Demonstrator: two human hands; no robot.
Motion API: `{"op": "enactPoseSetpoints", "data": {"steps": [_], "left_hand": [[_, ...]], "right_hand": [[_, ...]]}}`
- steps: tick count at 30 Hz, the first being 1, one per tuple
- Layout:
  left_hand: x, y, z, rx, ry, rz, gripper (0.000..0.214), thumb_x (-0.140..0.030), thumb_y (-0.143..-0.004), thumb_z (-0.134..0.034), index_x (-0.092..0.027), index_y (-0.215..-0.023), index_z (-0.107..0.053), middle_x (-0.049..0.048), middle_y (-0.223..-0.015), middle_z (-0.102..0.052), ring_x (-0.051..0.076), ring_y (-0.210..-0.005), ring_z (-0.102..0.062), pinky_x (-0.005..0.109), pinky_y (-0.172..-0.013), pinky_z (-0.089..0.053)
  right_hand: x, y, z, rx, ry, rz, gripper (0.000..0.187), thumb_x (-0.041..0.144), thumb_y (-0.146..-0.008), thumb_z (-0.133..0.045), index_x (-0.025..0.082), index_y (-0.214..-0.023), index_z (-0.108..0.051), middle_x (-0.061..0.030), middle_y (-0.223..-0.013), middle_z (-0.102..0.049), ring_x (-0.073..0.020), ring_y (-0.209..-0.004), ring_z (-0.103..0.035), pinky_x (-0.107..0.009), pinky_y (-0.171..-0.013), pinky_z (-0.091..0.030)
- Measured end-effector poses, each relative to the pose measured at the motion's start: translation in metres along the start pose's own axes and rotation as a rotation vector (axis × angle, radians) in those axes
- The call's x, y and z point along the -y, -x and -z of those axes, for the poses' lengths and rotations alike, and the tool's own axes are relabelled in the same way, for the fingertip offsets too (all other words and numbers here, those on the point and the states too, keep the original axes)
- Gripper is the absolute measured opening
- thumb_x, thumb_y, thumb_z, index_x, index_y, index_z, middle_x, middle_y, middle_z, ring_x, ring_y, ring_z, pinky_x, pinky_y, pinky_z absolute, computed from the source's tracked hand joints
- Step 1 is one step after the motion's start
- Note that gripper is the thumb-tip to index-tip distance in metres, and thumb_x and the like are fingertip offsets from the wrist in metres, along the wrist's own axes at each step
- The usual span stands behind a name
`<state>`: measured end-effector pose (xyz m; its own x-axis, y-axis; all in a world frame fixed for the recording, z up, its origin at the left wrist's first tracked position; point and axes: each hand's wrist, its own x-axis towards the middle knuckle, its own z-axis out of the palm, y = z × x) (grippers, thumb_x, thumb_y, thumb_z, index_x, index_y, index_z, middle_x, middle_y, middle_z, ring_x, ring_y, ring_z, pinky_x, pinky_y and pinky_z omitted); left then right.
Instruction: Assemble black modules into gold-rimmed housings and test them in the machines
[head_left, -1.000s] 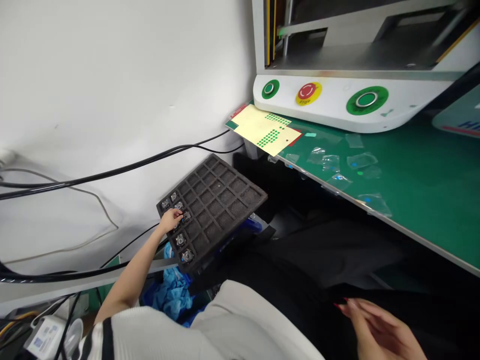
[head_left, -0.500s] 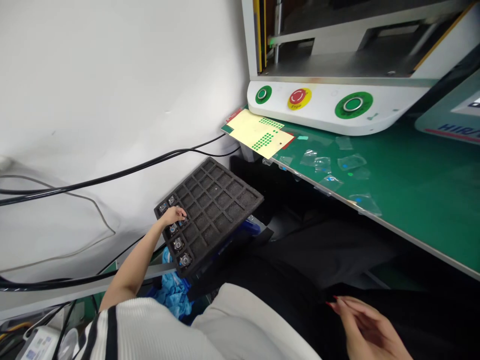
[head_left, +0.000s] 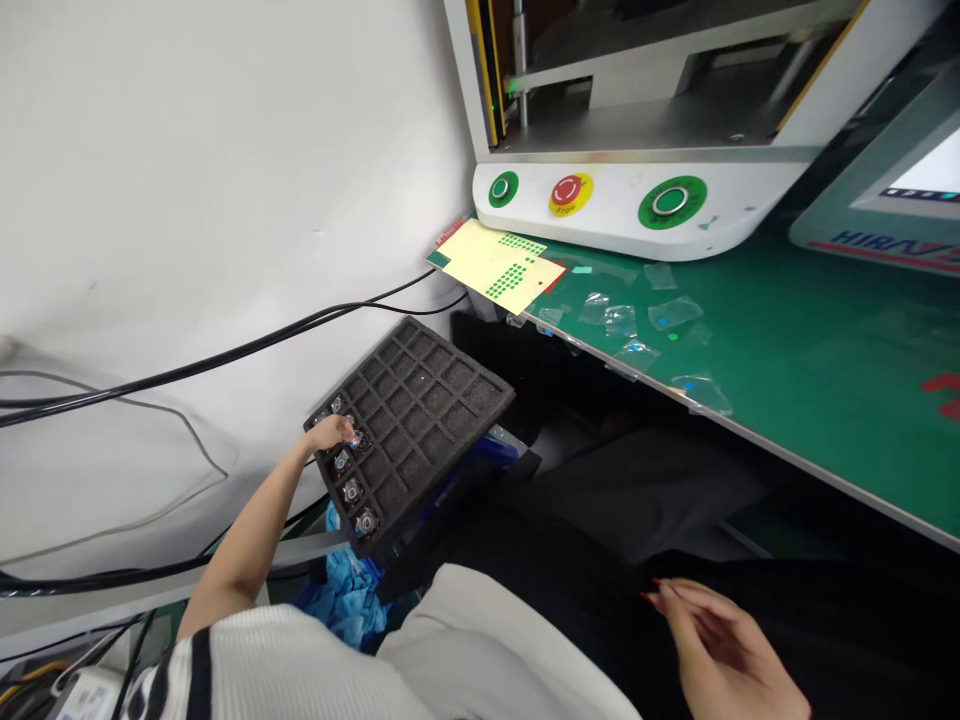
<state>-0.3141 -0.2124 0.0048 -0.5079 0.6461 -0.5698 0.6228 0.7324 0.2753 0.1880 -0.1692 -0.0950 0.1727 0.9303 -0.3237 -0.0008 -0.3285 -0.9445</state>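
**Left hand [head_left: 328, 432] placed over small parts [head_left: 352, 491] in a black foam tray [head_left: 420, 408]**

At far left, black cables [head_left: 187, 374] are strung along the white wall [head_left: 217, 170]. Next, the left hand is reached over the left edge of the tray, which is tilted and divided into square pockets. Its fingers are bent down at a part in the second row; whether that part is gripped or only touched cannot be told. The parts are seated in pockets along the tray's left side, and the pockets farther right are left bare. Below the tray, crumpled blue cloth [head_left: 349, 600] can be seen. To the right, a yellow sheet with green dots [head_left: 491, 262] is laid on the corner of the green desk [head_left: 810, 390], beside a white machine [head_left: 611, 222] (a red stop button [head_left: 568, 190] is mounted on its front). Pieces of clear film [head_left: 621, 321] are scattered near the desk's edge. At lower right, the right hand [head_left: 724, 645] is held well apart from the tray, its fingers curled toward the thumb; whether anything is pinched there cannot be told. At far right, a screen unit [head_left: 885, 215] is partly shown.
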Motion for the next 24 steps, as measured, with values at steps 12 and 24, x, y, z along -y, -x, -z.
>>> {"op": "enactPoseSetpoints", "data": {"steps": [12,24], "left_hand": [[-0.248,0.031,-0.141,0.182,0.469,-0.711,0.024,-0.039,-0.083,-0.065,-0.019,-0.089,-0.054,0.0013,-0.073,-0.070,0.016,-0.064,-0.068,0.027,-0.064,-0.055],[-0.417,0.036,-0.226,-0.039,0.493,-0.937,0.014,-0.012,-0.083,-0.063,-0.021,-0.078,-0.055,-0.0022,-0.067,-0.064,0.015,-0.063,-0.063,0.026,-0.068,-0.050]], "right_hand": [[0.003,-0.014,-0.009,-0.132,-0.142,0.117,0.035,0.041,-0.073,-0.078,0.018,-0.094,-0.061,-0.0067,-0.087,-0.070,-0.0157,-0.069,-0.069,-0.029,-0.066,-0.058],[-0.015,-0.009,0.023,-0.284,-0.162,0.109,0.034,0.041,-0.073,-0.078,0.018,-0.091,-0.060,-0.0044,-0.080,-0.070,-0.0146,-0.061,-0.067,-0.026,-0.059,-0.058]]}}
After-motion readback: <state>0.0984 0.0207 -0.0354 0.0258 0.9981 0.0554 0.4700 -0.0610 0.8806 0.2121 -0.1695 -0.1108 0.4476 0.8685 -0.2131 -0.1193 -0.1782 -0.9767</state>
